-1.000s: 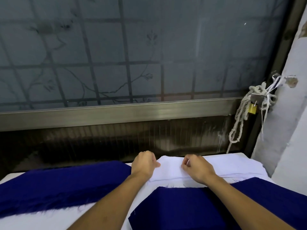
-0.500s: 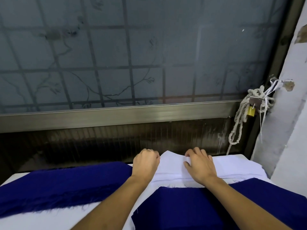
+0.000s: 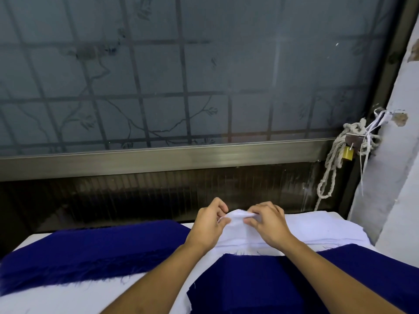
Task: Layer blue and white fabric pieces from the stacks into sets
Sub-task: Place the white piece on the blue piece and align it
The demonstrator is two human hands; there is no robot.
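The left hand [image 3: 207, 224] and the right hand [image 3: 268, 225] are close together at the far middle of the table [image 3: 56, 300]. Each hand pinches the far edge of the top white piece [image 3: 238, 223] between thumb and fingers, so this edge stands up as a small hump between the two hands. The piece belongs to the white stack [image 3: 322, 227], which lies flat at the far right of the table; several thin layers can be seen at its near edge. At the left lies the blue stack [image 3: 90, 252], thick, with a frayed near edge, and its right end is just beside the left hand. Near the person, under both forearms, lies a separate blue piece [image 3: 249, 286]. It reaches to the right, its frayed far edge meets the near edge of the white stack, and a white edge shows along its left side. The table surface is white where it is not covered. Behind the table there is a dark ribbed panel [image 3: 158, 196], then a metal rail [image 3: 181, 157], and above it a frosted window [image 3: 204, 71] with a dark grid and a pattern of branches and leaves. At the right a pale rope [image 3: 333, 164] hangs in knots together with a brass padlock [image 3: 348, 153], next to a pale wall [image 3: 399, 177] with chipped spots.
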